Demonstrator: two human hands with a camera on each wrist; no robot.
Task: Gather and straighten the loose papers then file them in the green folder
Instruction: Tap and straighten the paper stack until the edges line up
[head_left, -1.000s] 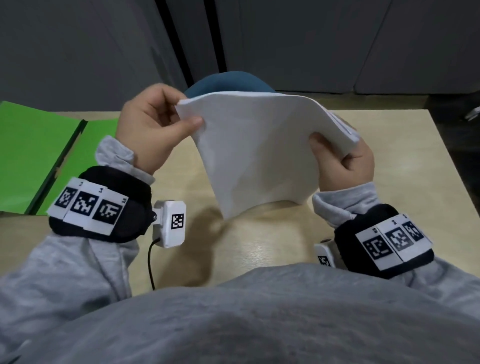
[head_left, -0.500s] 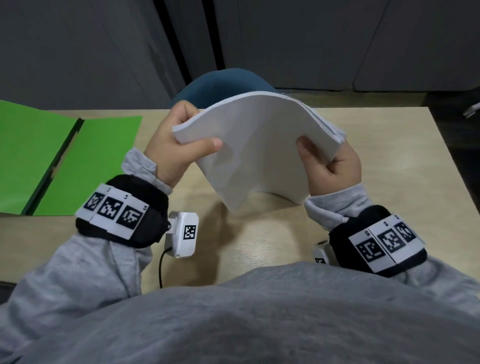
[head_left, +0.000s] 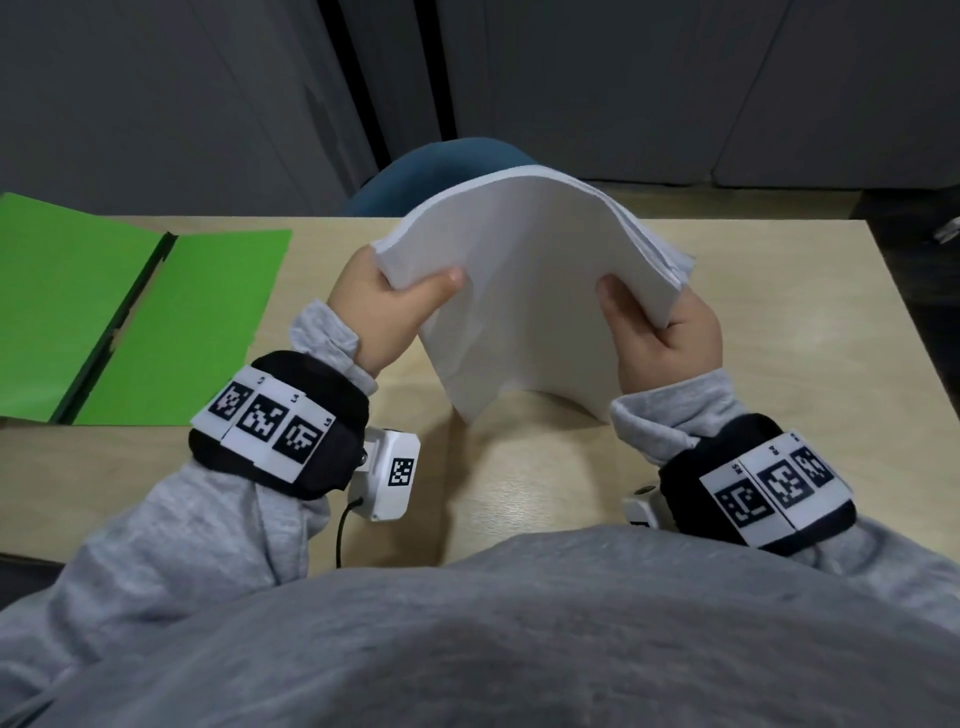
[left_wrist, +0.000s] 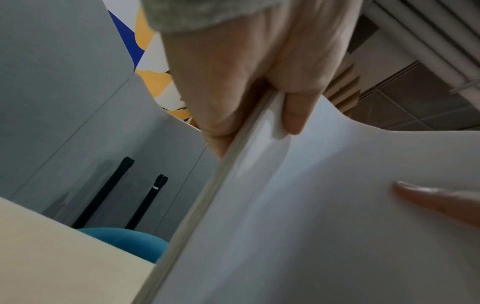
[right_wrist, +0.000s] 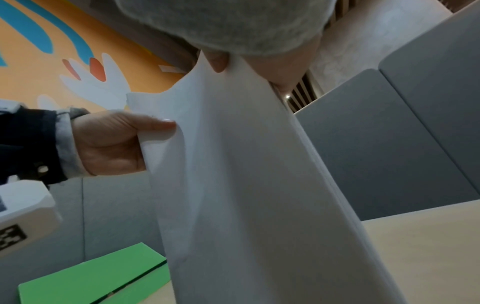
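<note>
the left hand (head_left: 387, 312) pinches one side edge of the stack of papers (head_left: 524, 291), thumb on the near face; the right hand (head_left: 670, 343) grasps the opposite edge the same way. the white stack stands on its lower edge on the table (head_left: 519, 467), bowed upward, sheets slightly fanned on the right. the green folder (head_left: 140, 322) lies open to the left, nothing in it.

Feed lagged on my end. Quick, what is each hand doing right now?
Left hand: gripping the paper stack at its left edge.
Right hand: gripping the same stack at its right edge.
</note>
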